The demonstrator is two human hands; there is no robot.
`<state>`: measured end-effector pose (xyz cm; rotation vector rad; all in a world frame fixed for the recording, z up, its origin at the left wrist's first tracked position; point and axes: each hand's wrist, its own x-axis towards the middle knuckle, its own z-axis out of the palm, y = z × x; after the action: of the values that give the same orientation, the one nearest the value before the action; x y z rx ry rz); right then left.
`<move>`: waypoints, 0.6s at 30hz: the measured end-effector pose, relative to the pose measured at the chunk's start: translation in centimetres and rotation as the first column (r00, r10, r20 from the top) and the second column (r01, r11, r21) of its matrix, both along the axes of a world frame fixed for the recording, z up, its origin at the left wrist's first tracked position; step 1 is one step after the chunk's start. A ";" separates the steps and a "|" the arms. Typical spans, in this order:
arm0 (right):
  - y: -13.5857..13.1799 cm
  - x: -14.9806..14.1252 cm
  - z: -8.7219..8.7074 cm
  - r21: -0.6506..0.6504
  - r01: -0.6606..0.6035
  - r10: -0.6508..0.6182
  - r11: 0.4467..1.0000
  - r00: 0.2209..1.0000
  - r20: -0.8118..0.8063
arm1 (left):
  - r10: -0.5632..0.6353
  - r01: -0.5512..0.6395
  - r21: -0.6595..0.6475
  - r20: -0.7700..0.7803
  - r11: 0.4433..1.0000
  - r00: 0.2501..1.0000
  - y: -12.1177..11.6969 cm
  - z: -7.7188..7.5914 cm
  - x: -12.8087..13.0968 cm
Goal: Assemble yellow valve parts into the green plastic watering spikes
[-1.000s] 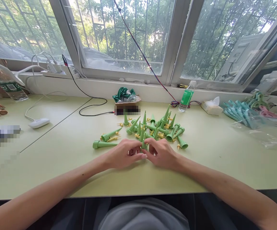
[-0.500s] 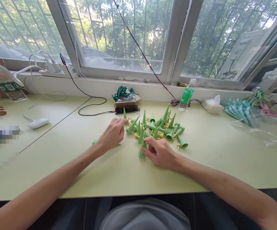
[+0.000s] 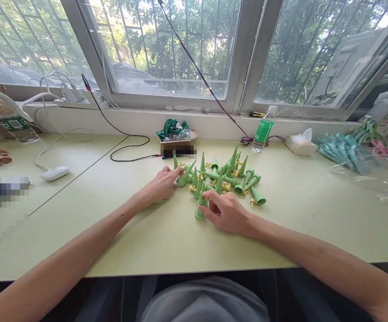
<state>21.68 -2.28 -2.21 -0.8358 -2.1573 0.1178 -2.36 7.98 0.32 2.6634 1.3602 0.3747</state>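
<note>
Thumb and index finger of my right hand (image 3: 225,210) are closed on an upright green plastic watering spike (image 3: 199,213), its wide cap down on the table. My left hand (image 3: 162,183) reaches to the left edge of the pile, fingertips drawn together beside a tilted green spike (image 3: 186,175) and the small yellow fittings. What those fingertips hold is hidden. More green spikes (image 3: 231,164) stand and lie in the pile, with yellow valve pieces (image 3: 226,188) scattered among them. One loose yellow piece (image 3: 252,202) lies at the right, by a spike (image 3: 258,197) on its side.
Behind the pile are a small box (image 3: 177,137) with green wrapping, a cabled phone and a water bottle (image 3: 263,129). A tissue pack (image 3: 301,142) and turquoise hangers (image 3: 343,150) lie at the right. A white device (image 3: 54,173) sits left. The table's front edge (image 3: 194,273) is close.
My left hand has left the upright spike and moved up and left to the pile's left edge, then slightly right. My right hand has stayed on the spike.
</note>
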 end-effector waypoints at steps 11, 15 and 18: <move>0.0 0.1 0.0 -0.005 -0.003 0.003 1.000 1.000 0.018 | -0.045 0.045 0.005 0.016 0.999 0.999 0.0 -0.6 0.0; 0.0 0.2 0.0 -0.002 0.004 -0.004 1.000 1.000 0.028 | -0.070 0.068 0.042 0.029 0.997 0.997 -0.1 -0.4 0.2; 0.0 0.2 0.0 0.001 0.004 -0.004 1.000 0.999 0.036 | -0.069 0.067 0.080 0.031 0.995 0.997 -0.2 -0.2 0.3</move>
<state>21.89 -2.23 -2.24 -0.8476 -2.1888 0.1008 -2.06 7.82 0.17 2.7454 1.2671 0.4725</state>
